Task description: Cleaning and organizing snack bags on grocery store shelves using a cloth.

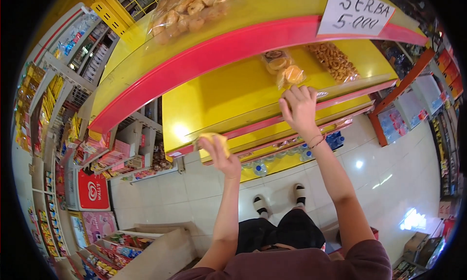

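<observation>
My left hand [221, 159] is closed on a yellow cloth [221, 140] at the front left edge of the yellow shelf [214, 97]. My right hand [300, 110] is over the shelf's clear front lip [258, 108], fingers bent and thumb apart, with nothing visible in it. Its fingertips come close to a clear packet of round, yellowish baked snacks [292, 75]; whether they touch is hard to tell. To the right of that packet lies a bag of small brown curled snacks [333, 61].
Above, a shelf with a red front edge [204, 54] carries a bag of baked pieces [187, 10] and a handwritten sign [355, 12]. Water bottles [260, 167] stand on the lowest shelf. A red freezer [92, 190] and stocked racks are at left; an orange-framed stand [384, 127] is at right.
</observation>
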A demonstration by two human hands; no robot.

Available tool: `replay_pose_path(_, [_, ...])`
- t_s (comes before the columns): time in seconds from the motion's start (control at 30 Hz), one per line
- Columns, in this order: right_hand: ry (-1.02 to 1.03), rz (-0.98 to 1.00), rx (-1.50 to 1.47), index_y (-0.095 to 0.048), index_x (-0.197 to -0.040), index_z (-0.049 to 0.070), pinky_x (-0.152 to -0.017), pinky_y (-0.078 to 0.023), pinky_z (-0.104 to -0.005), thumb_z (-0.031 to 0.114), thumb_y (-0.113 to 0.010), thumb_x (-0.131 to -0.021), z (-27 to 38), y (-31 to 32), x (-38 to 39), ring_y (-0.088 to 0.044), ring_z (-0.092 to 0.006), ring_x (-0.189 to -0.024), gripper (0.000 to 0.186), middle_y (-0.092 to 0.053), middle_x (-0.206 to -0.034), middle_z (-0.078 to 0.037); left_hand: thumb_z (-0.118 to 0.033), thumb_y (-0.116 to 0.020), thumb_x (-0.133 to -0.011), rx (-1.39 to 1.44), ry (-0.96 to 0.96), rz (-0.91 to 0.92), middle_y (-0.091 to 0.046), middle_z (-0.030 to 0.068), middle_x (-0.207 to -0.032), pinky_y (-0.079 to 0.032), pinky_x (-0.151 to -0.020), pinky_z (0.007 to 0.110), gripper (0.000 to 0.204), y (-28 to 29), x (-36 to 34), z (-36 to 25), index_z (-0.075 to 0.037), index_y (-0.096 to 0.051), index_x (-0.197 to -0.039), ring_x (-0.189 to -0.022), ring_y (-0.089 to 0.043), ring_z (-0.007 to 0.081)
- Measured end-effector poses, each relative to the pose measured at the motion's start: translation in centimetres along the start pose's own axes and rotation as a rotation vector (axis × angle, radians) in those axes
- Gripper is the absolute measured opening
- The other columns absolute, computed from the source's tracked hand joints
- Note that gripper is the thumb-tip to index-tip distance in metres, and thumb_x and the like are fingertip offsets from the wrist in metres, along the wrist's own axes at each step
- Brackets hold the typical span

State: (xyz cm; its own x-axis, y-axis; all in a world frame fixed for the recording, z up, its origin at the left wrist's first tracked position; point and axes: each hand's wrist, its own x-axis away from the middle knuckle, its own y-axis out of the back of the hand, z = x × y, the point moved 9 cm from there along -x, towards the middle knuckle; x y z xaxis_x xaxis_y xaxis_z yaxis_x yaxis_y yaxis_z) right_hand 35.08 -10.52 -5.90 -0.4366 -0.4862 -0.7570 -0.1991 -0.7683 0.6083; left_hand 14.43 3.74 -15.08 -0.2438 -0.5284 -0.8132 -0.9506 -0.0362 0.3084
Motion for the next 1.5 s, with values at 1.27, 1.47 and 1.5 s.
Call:
replay_pose_path(1.27, [0.283, 0.418, -0.306, -0.061, -0.079, 0.008, -0.053, -0.046, -0.0345, 0.018, -0.068, -0.075, -8.3, 1.8, -1.5, -0.06, -0.0246, -0.064, 0.013, -0.062, -0.072, -0.006, 0.003, -0.051, -0.073, 0.306, -0.063, 0.076, -0.042, 0.0206, -0.136, -0.023, -0.109, 0.051, 0.054, -17.2, 7.7, -16.7, 0.002, -0.049, -0.127, -0.13, -0.033, 0.0411])
replay_pose_path(1.47, [0.314, 0.372, -0.286, -0.06, -0.079, 0.006, -0.056, -0.046, -0.0343, 0.013, -0.069, -0.074, -8.0, 2.1, -1.3, -0.059, -0.0271, -0.064, 0.012, -0.062, -0.072, -0.008, -0.012, -0.059, -0.074, 0.258, -0.424, 0.398, -0.051, 0.0064, -0.13, -0.03, -0.106, 0.042, 0.049, -19.4, 6.6, -19.3, -0.003, -0.055, -0.122, -0.122, -0.046, 0.0202])
replay_pose_path(1.5, [0.302, 0.378, -0.275, -0.06, -0.079, 0.006, -0.056, -0.046, -0.0345, 0.013, -0.069, -0.074, -7.8, 2.0, -1.4, -0.059, -0.0276, -0.064, 0.012, -0.062, -0.072, -0.009, -0.013, -0.06, -0.076, 0.143, -0.495, 0.402, -0.05, 0.0045, -0.131, -0.028, -0.108, 0.041, 0.046, -18.4, 6.3, -18.5, -0.004, -0.056, -0.121, -0.123, -0.045, 0.0193])
